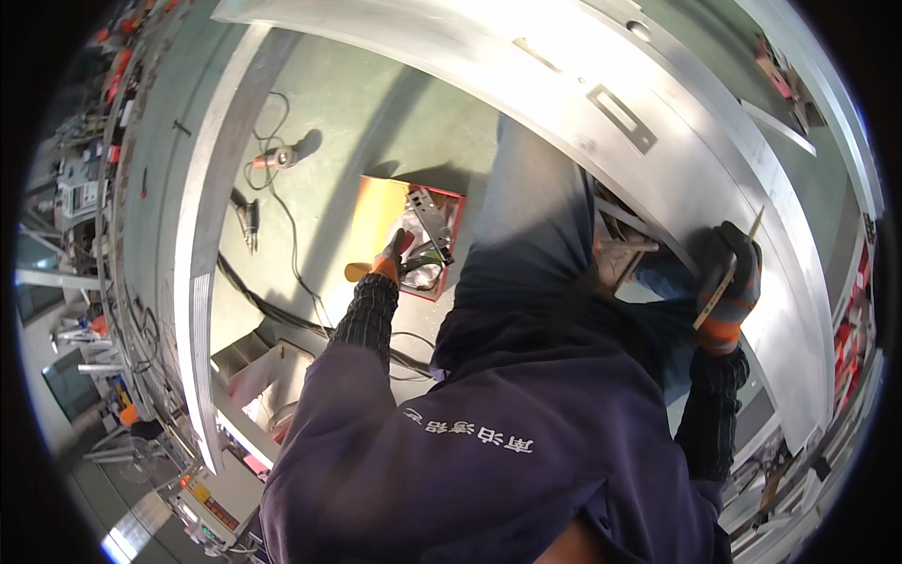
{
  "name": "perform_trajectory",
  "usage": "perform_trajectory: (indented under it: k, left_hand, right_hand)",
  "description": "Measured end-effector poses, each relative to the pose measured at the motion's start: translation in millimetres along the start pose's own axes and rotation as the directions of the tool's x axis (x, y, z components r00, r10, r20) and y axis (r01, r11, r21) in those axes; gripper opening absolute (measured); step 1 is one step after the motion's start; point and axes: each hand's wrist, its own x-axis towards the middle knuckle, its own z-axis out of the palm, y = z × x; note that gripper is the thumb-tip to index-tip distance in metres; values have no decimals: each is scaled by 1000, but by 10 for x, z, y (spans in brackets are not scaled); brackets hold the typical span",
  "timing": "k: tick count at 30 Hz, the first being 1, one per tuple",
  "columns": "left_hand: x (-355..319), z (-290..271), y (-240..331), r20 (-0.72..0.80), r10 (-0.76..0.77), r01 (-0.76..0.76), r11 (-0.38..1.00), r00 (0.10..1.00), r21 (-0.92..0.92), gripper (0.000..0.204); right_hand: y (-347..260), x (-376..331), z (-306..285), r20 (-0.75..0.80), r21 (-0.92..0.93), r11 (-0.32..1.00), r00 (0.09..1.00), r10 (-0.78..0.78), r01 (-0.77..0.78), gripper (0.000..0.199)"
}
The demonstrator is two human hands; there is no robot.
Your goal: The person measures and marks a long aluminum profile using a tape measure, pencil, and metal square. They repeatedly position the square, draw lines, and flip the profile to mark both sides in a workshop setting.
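Observation:
My left hand (390, 256), in an orange and dark glove, reaches into a yellow and red cardboard box (451, 202) on the floor. Its thumb and fingers look apart, beside a silver metal fitting with holes (428, 218) that leans among clear plastic bags; the fingertips are partly lost in the box's contents. On the right, my gloved right hand (739, 268) is closed around a thin, pencil-like stick (716, 299) with a narrow pointed end. That hand rests over a wide silver metal profile (676, 179), which has a rectangular slot cut in it.
A corded orange power tool (274, 159) and a dark drill-like tool (249, 221) lie on the green floor, with cables trailing around them. A long metal bar (202, 235) runs along the left. An open box (272, 381) stands by my left elbow. Cluttered shelving lines the far left.

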Motion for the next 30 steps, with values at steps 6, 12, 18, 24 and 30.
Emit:
perform_trajectory:
  k: [6, 12, 18, 24, 30]
  left_hand:
    - [-1401, -398, 594, 464, 200, -36, 940, 863, -339, 72]
    - [-2601, -234, 1223, 631, 474, -322, 880, 614, -348, 100]
    - [-3825, 1337, 1605, 893, 436, -575, 760, 108, -302, 71]
    - [-4511, 2407, 1656, 998, 51, -577, 817, 46, -15, 99]
    - [-4609, 2747, 1710, 986, -169, -387, 909, -1, 156, 106]
  right_hand:
    - [-54, 7, -6, -77, 73, 997, 997, 20, -14, 26]
    - [-495, -5, -56, -109, 357, 934, 994, 22, 19, 29]
    - [-1166, 326, -249, 327, 711, 647, 944, 45, -277, 45]
    - [-676, 147, -567, 285, 779, 530, 942, 177, -335, 37]
    - [-339, 45, -786, 381, 798, 426, 905, 192, -426, 37]
